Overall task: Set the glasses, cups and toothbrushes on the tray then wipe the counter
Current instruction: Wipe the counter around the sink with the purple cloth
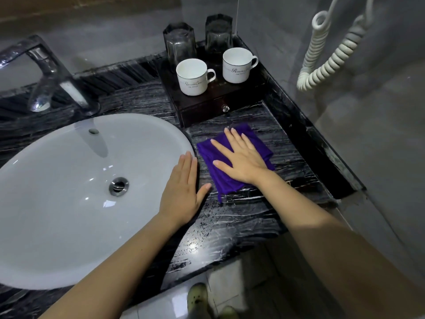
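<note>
Dark veined counter (241,217) runs from the white sink (69,203) rightward. Left hand (184,192) lies flat, fingers together, empty, on the basin rim. Right hand (241,157), fingers spread, presses the purple cloth (220,180) flat, long axis toward 11 o'clock. Unwiped, wet-looking stone lies at 6 o'clock from it. At 12 o'clock, the tray (207,107) holds two glasses (180,42) and two cups (193,77) (no toothbrushes visible).

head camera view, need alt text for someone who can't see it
A person's right hand presses a purple cloth flat on a dark marbled counter, while the left hand rests on the white sink rim. Behind, a dark tray holds two white cups and two upturned glasses.
</note>
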{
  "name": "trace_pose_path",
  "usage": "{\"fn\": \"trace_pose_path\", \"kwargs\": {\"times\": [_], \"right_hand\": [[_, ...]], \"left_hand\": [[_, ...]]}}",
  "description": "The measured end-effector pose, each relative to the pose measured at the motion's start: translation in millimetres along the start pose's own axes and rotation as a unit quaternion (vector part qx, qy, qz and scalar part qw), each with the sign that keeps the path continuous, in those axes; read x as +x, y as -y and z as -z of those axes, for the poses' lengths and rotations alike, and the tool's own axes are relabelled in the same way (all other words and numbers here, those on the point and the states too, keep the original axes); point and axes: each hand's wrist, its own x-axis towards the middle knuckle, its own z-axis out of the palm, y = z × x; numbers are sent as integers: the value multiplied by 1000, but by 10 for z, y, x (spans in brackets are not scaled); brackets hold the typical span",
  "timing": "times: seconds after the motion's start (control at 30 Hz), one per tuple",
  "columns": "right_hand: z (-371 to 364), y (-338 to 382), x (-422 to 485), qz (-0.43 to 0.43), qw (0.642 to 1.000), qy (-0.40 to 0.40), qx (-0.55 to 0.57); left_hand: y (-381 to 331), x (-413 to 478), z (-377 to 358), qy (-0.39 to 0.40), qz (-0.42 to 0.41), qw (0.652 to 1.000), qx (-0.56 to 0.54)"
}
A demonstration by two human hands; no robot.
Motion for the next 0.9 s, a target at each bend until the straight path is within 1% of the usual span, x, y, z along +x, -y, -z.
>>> {"fn": "trace_pose_path", "kwargs": {"times": [0.2,0.33,0.47,0.7,0.8,0.9], "right_hand": [[-67,166,-254,41,999,11,-2],[-127,302,-444,45,999,10,1],[-181,470,-650,38,999,9,3],[-323,860,-1151,16,1000,-10,6],[-351,890,-1329,4,1000,-25,14],[-337,766,-1389,-12,999,-34,11]], "left_hand": [[26,-447,85,11,-21,1000,-10],[126,-686,144,32,5,999,-20],[161,-874,178,43,19,999,-12],[143,-1060,140,33,21,999,5],[153,-1068,141,33,15,999,8],[159,-1072,151,30,9,999,16]]}}
